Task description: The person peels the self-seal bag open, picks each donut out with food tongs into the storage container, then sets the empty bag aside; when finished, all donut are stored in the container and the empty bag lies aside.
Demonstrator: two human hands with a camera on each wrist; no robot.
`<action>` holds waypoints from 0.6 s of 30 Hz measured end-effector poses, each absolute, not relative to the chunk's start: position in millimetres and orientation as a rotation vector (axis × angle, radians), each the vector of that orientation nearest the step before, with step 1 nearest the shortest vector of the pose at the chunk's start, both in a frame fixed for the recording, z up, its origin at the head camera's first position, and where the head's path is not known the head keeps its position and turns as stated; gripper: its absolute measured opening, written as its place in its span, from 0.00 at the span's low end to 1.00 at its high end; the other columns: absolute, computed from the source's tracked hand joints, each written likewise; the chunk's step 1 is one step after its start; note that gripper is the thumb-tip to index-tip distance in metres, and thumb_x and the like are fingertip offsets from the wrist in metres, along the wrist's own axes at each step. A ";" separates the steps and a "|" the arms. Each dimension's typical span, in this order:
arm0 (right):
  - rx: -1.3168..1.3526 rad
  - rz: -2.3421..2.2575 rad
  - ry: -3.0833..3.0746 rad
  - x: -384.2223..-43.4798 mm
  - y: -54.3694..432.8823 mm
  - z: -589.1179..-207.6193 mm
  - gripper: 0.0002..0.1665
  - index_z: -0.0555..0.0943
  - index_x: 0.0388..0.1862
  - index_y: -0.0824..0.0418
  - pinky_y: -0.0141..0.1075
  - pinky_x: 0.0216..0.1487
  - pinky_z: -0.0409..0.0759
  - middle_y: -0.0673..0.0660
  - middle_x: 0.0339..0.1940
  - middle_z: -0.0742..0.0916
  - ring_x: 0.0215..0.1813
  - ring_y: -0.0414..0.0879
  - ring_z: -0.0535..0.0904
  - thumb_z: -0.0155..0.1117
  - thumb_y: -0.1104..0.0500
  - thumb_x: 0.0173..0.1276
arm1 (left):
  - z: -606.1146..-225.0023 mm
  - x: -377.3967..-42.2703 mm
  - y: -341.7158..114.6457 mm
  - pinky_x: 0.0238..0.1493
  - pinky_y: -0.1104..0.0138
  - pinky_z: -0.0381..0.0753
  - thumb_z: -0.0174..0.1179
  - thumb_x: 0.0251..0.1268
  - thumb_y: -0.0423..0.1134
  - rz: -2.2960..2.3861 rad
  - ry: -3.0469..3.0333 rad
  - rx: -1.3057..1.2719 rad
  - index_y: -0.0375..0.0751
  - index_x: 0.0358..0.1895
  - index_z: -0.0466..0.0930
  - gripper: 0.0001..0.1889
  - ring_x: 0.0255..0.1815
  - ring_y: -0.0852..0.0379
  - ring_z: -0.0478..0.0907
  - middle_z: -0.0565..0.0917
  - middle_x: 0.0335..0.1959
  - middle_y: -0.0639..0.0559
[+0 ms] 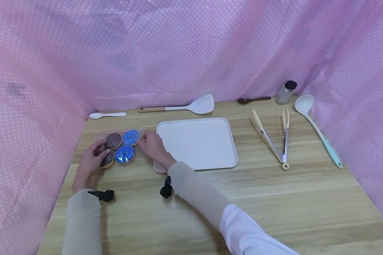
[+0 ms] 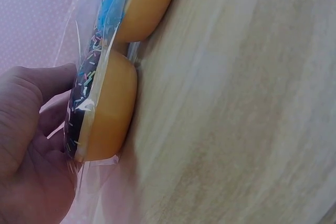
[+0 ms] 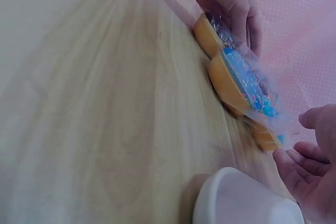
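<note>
Two brown-iced doughnuts (image 1: 113, 141) and two blue-iced doughnuts (image 1: 125, 154), with sprinkles, lie together in a clear plastic bag (image 2: 79, 40) on the left of the table. The left hand (image 1: 90, 160) grips the bag at the near brown doughnut (image 2: 107, 108), thumb and fingers spread over its edge. At the far right end, the right hand (image 1: 152, 144) is beside the far blue doughnut (image 1: 131, 137). In the right wrist view, the right hand's thumb and fingers (image 3: 294, 174) are apart, near the bag's end. A white tray (image 1: 196, 143) lies under the right wrist.
Behind are a white spoon (image 1: 108, 115), a spatula (image 1: 188, 106), a dark spoon (image 1: 253, 100) and a black-capped shaker (image 1: 286, 92). Tongs (image 1: 284, 152) lie spread on the right, beside a ladle (image 1: 319, 131). Pink dotted cloth (image 1: 178, 53) hangs around the table.
</note>
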State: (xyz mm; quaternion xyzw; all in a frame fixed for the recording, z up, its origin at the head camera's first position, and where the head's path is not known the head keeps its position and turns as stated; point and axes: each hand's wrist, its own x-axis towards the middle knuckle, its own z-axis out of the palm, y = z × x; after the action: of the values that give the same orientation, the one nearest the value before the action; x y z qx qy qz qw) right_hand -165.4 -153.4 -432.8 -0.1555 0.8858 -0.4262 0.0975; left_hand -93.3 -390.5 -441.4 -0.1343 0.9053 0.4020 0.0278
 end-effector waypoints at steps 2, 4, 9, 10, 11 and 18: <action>-0.463 -1.244 2.624 -170.0 -157.3 -434.2 0.09 0.77 0.37 0.55 0.24 0.26 0.72 0.46 0.30 0.80 0.30 0.37 0.75 0.60 0.50 0.69 | -441.0 -93.0 -390.3 0.67 0.41 0.61 0.51 0.72 0.46 1.250 2.792 -0.412 0.41 0.72 0.58 0.29 0.69 0.31 0.59 0.62 0.70 0.31; -0.470 -1.209 2.630 -173.8 -160.9 -436.1 0.09 0.77 0.37 0.55 0.24 0.26 0.72 0.46 0.29 0.81 0.30 0.38 0.75 0.60 0.51 0.70 | -440.9 -92.5 -390.0 0.67 0.41 0.60 0.51 0.73 0.46 1.257 2.788 -0.413 0.41 0.72 0.58 0.29 0.69 0.30 0.59 0.61 0.71 0.31; -0.501 -1.118 2.657 -179.5 -167.4 -442.0 0.06 0.79 0.37 0.54 0.23 0.26 0.71 0.45 0.30 0.82 0.29 0.36 0.75 0.58 0.54 0.71 | -442.5 -91.9 -390.1 0.67 0.40 0.59 0.50 0.73 0.46 1.235 2.789 -0.413 0.41 0.72 0.58 0.29 0.70 0.30 0.58 0.60 0.71 0.31; -0.504 -1.113 2.664 -180.0 -167.7 -442.6 0.05 0.79 0.37 0.53 0.23 0.26 0.71 0.45 0.30 0.82 0.29 0.36 0.75 0.58 0.55 0.71 | -442.6 -91.8 -390.0 0.67 0.40 0.59 0.50 0.73 0.47 1.234 2.783 -0.420 0.42 0.73 0.58 0.29 0.70 0.30 0.57 0.60 0.71 0.32; -0.507 -1.114 2.670 -180.4 -167.6 -442.6 0.05 0.80 0.37 0.53 0.23 0.26 0.71 0.45 0.30 0.82 0.29 0.36 0.75 0.58 0.56 0.71 | -442.9 -91.8 -390.1 0.68 0.40 0.59 0.50 0.73 0.47 1.233 2.780 -0.427 0.43 0.73 0.58 0.29 0.70 0.31 0.57 0.60 0.71 0.32; -0.442 -1.194 2.676 -182.4 -157.1 -437.9 0.05 0.78 0.33 0.54 0.25 0.24 0.71 0.47 0.27 0.81 0.27 0.38 0.75 0.56 0.58 0.70 | -442.7 -92.8 -391.5 0.68 0.41 0.58 0.49 0.73 0.51 1.259 2.739 -0.474 0.46 0.74 0.56 0.30 0.72 0.33 0.56 0.59 0.72 0.34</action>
State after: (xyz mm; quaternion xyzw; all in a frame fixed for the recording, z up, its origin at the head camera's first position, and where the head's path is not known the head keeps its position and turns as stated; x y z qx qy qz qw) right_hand -182.4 -157.1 -437.9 -0.1486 0.8995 -0.4012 0.0887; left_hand -92.8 -391.5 -442.7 -0.1550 0.8967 0.4122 0.0448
